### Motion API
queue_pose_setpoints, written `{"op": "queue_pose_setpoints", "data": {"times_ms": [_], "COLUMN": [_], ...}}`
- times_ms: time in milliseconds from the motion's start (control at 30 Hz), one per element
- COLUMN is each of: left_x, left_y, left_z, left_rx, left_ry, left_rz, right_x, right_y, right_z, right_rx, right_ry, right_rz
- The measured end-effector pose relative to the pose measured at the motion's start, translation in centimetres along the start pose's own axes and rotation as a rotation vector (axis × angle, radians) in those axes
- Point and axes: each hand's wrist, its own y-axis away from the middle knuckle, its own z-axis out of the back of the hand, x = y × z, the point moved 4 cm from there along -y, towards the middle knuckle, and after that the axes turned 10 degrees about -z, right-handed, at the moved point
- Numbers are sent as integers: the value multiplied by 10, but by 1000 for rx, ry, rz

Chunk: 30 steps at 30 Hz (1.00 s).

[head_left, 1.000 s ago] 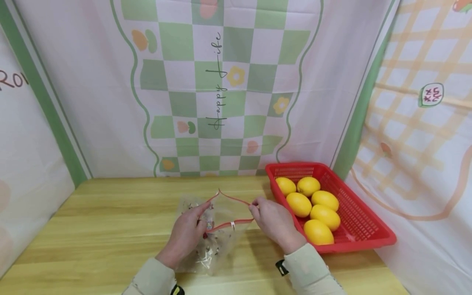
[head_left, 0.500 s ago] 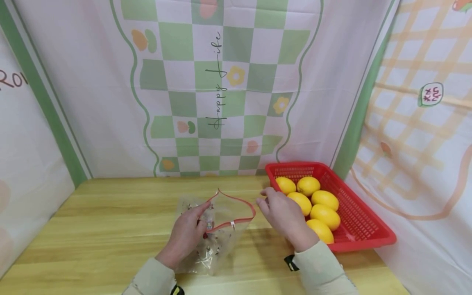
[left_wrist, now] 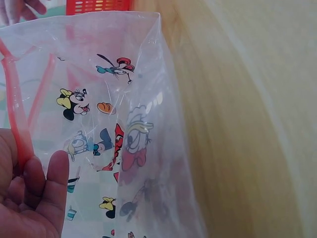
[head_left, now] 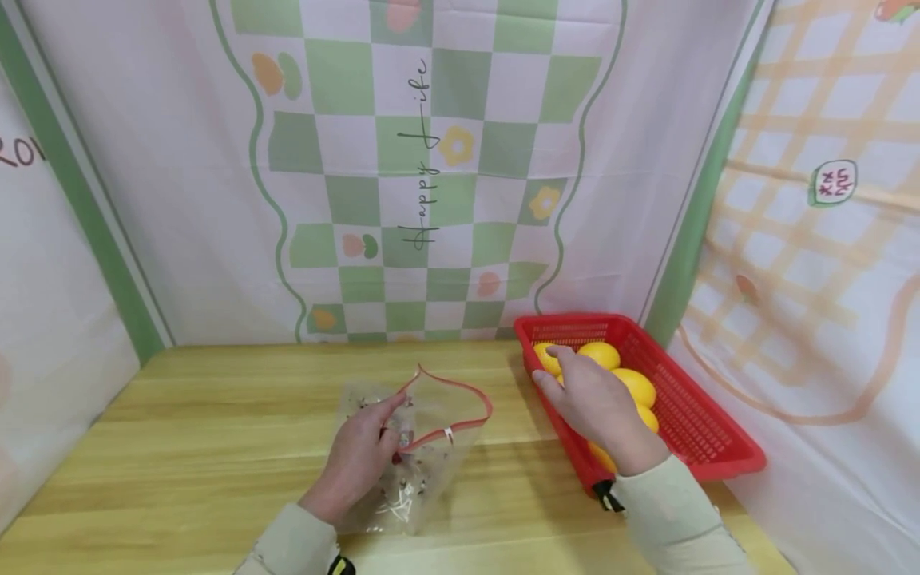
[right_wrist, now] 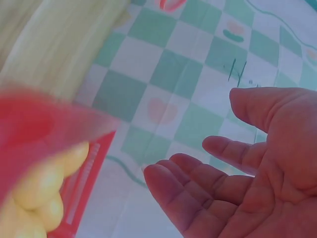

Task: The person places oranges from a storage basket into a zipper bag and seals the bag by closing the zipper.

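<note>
My left hand (head_left: 359, 459) grips a clear zip bag (head_left: 449, 459) by its red-edged mouth, which gapes to the right. In the left wrist view, the fingers (left_wrist: 55, 181) curl at the red zip strip (left_wrist: 19, 111), and cartoon characters show on the plastic. My right hand (head_left: 600, 403) hangs over the left side of a red basket (head_left: 697, 407) with its thumb and fingers apart. Several yellow lemons (head_left: 599, 354) lie in that basket, some of them hidden behind the hand. Seen from the right wrist, the palm (right_wrist: 292, 163) holds nothing.
All of this stands on a wooden table (head_left: 216, 415). A checked cloth (head_left: 352, 144) hangs behind it, and printed cloth sides (head_left: 805, 263) close in on the right and left. The basket stands near the table's right edge.
My right hand has let go of the bag's mouth and moved right, over the basket. The left hand keeps its grip on the bag, whose mouth has sprung into a rounder shape.
</note>
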Motion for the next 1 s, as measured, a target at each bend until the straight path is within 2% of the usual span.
{"op": "queue_pose_setpoints", "data": {"times_ms": [267,600,1000], "left_x": [1,3,1], "left_y": [0,-1,0], "left_z": [1,1,3], "left_rx": [-1,15,5], "left_ry": [-4,16,-2], "left_rz": [-18,-2,-20], "right_x": [-25,-56,-74], "right_y": [-5,-4,1], "right_z": [11,9,3], "right_rx": [96,227,253], "right_ry": [0,-5,35], "right_rz": [-38,-63,-46]}}
